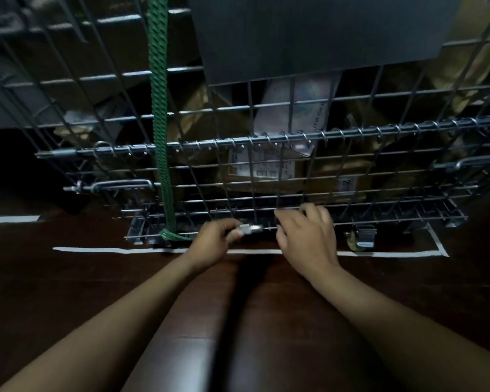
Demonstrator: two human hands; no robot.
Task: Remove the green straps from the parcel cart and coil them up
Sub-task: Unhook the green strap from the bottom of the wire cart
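Observation:
A green strap (159,108) runs down the front of the wire parcel cart (351,134) and turns sideways along the bottom rail (172,236). My left hand (214,244) pinches a small metal hook or buckle (251,229) at the bottom wire, just right of where the strap bends. My right hand (307,236) rests beside it with fingertips curled on the lowest wires of the cart. Whether the metal piece is still hooked to the wire is unclear.
Cardboard parcels (266,168) and a grey panel (317,32) fill the cart. A caster wheel (361,239) sits at the lower right. White floor tape (111,249) marks the dark wooden floor. My knees (238,321) are below my arms.

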